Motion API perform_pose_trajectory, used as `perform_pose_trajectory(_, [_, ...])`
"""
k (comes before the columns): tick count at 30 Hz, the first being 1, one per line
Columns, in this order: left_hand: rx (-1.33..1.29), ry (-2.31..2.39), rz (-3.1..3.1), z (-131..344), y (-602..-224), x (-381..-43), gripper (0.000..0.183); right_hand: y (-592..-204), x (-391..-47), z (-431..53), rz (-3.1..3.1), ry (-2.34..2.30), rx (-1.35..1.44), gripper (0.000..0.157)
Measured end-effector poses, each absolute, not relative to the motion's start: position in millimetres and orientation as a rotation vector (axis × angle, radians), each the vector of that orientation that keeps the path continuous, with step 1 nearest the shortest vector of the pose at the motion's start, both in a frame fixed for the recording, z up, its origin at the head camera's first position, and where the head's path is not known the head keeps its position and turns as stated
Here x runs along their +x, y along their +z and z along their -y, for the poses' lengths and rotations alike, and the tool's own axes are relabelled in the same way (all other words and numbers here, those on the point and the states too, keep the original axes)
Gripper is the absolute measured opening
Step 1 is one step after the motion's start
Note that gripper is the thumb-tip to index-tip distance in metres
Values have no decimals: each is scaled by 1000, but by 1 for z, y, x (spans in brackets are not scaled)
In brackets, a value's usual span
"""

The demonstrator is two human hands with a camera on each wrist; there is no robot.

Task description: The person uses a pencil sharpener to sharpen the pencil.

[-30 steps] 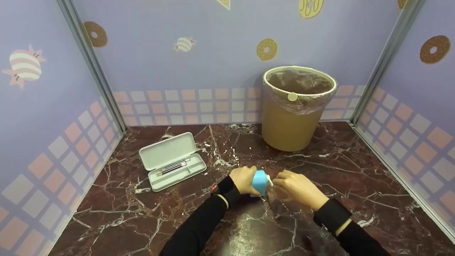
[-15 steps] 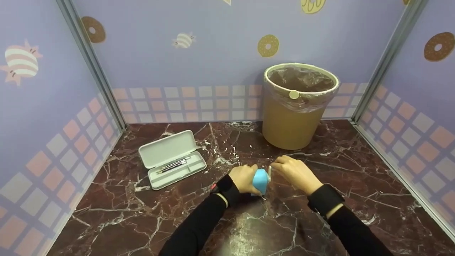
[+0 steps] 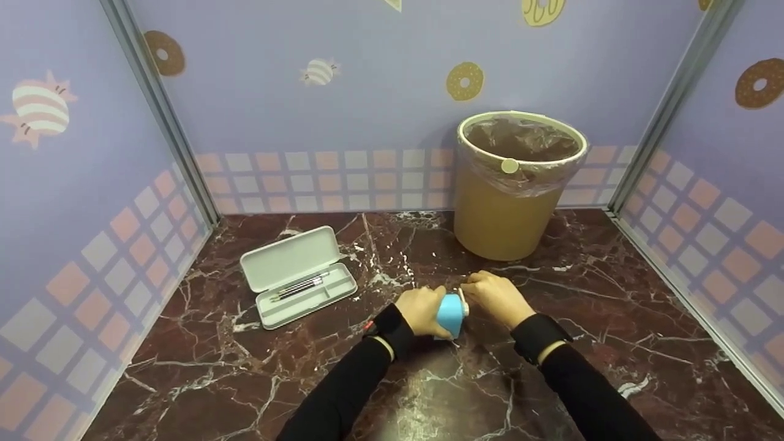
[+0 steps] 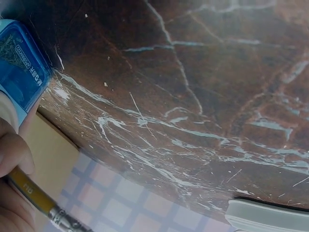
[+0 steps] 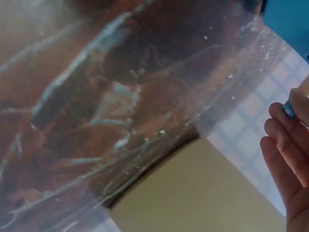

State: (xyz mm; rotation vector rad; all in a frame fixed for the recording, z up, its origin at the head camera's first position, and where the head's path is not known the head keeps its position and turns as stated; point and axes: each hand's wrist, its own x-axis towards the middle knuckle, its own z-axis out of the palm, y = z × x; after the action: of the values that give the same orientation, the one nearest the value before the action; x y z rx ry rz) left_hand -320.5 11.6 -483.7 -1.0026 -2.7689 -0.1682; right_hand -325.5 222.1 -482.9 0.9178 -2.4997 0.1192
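Note:
In the head view my left hand grips a blue crank pencil sharpener on the marble-patterned table. The left wrist view shows the clear blue shavings drawer of the sharpener, with dark shavings inside. A pencil with a silver ferrule sticks out beside my left fingers; where it meets the sharpener is hidden. My right hand is at the sharpener's crank arm, which points upward. In the right wrist view its thumb and forefinger pinch the small blue crank knob.
An open pale pencil case with several pencils lies at the left. Behind the right hand stands a yellowish bin with a plastic liner. White specks dot the table near the middle. Patterned panels enclose the sides and back.
My right hand has swung up and then leftward, and the crank arm has turned from pointing down to pointing up. The left hand and sharpener stay almost in place.

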Motion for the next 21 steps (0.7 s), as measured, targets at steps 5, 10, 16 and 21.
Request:
perform_pose_trajectory(5, [-989, -188, 2753, -11, -487, -320, 71, -491, -326, -221, 2529, 121, 924, 8])
perform_pose_trajectory(10, [-996, -225, 2761, -11, -490, -319, 70, -499, -320, -221, 2603, 146, 926, 15])
perform_pose_trajectory(16, [-1010, -243, 2766, -12, -489, -319, 70, -505, -313, -223, 2618, 140, 906, 8])
perform_pose_trajectory(21, [-990, -260, 2778, -13, -486, -318, 69, -510, -302, -224, 2616, 143, 917, 9])
